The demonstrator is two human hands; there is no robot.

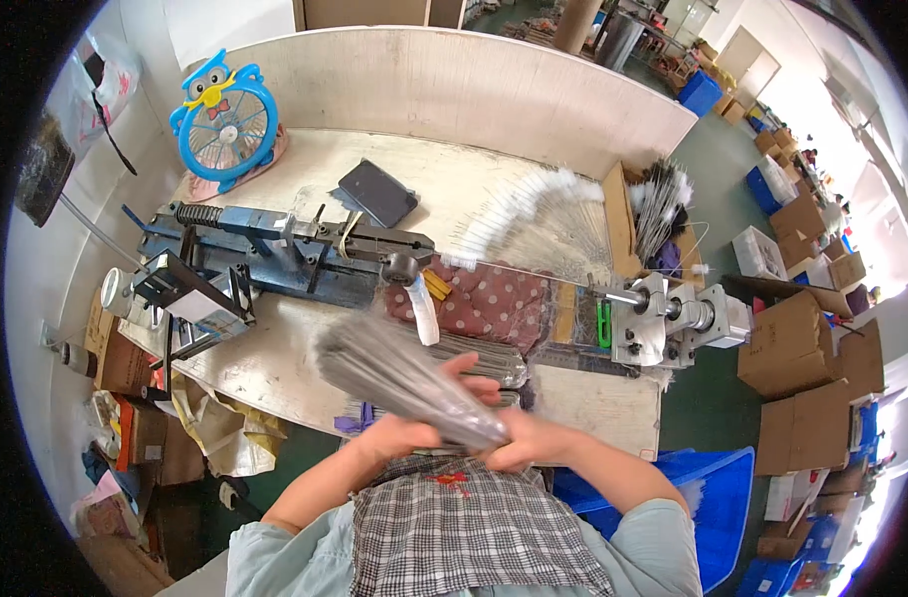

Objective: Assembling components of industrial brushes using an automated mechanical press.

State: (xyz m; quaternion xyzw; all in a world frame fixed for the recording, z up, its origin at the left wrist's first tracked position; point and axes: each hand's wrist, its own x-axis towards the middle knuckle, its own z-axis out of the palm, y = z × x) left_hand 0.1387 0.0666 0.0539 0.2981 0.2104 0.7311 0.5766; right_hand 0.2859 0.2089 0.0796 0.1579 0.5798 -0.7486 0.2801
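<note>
Both hands hold a thick bundle of thin grey metal wires [394, 373] in front of my apron. It slants from upper left to lower right, and its far-left end is blurred by motion. My left hand [406, 435] reaches around the middle of the bundle, with fingertips showing beyond it. Closed around the lower-right end is my right hand [529, 440]. Just beyond, more grey wire bundles [489, 360] lie at the table edge by a dotted brown cloth [484, 303]. White-tipped wire brushes [548, 219] fan out across the table.
A long metal bench machine [295, 249] spans the left side, with a clamp-like spindle unit [663, 323] at the right. A dark phone [377, 193] and a blue fan [227, 129] are behind. A blue bin [723, 507] stands at my lower right, near cardboard boxes [792, 338].
</note>
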